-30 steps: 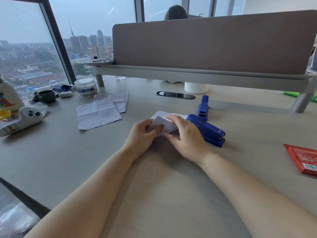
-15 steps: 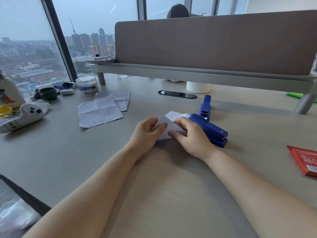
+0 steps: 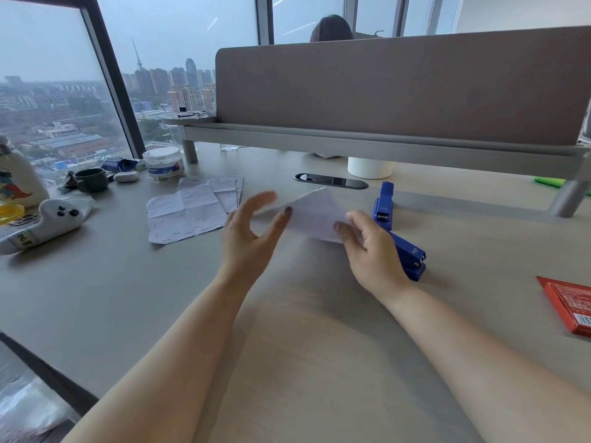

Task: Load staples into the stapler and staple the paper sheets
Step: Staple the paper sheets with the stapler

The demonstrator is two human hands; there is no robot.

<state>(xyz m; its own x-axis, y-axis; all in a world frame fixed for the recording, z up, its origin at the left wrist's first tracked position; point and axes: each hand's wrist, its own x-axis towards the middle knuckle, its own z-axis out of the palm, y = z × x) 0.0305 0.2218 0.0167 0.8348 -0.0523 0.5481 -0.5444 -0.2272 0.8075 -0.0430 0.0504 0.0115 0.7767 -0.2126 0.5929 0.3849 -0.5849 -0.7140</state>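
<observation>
A folded white paper sheet is held up off the desk at the centre. My right hand pinches its right edge. My left hand is spread, blurred by motion, with fingers straight beside the sheet's left edge; whether it touches the paper I cannot tell. A blue stapler lies on the desk right behind my right hand. A second blue stapler stands just beyond it. More white sheets with staple marks lie flat to the left.
A grey divider with a shelf runs along the back. A red packet lies at the right edge. At the left are a white toy, a dark cup and a plastic tub. A dark cable slot sits behind the paper.
My left hand let go of the sheet and opened, swinging left and up. The paper rose off the desk, now held by my right hand alone.
</observation>
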